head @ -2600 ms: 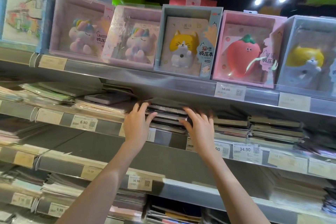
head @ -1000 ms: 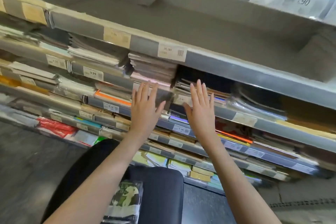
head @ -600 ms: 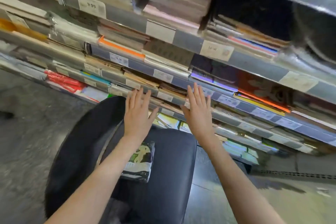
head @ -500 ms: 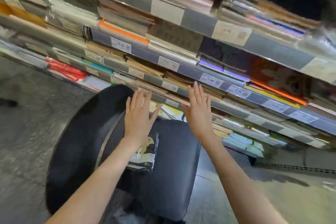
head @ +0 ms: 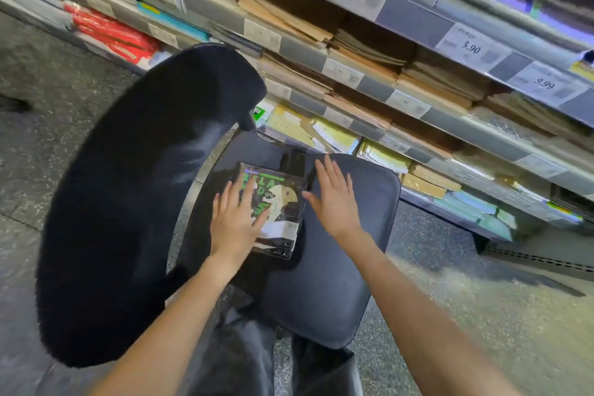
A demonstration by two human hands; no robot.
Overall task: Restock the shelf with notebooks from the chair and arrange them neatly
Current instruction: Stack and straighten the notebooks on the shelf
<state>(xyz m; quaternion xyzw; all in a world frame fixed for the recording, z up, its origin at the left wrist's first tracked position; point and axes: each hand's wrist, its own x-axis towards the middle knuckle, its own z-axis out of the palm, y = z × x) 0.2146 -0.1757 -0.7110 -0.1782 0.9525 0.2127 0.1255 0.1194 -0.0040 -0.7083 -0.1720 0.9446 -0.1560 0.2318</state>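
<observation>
Down from the shelves come both hands, half a second on, and they're over the chair seat point(head: 321, 292) at centre frame. The left hand point(head: 236, 222) lies flat with fingers straight and spread on the left part of the plastic-wrapped notebook stack point(head: 283, 202), gripping nothing. The right hand point(head: 334, 199) is beside the stack's right edge, fingers straight and splayed, holding nothing; contact with the stack is hard to judge. The black chair backrest point(head: 135, 202) fills the left. The stocked shelves point(head: 401, 80) run across the upper frame, price tags point(head: 471, 46) blurred.
</observation>
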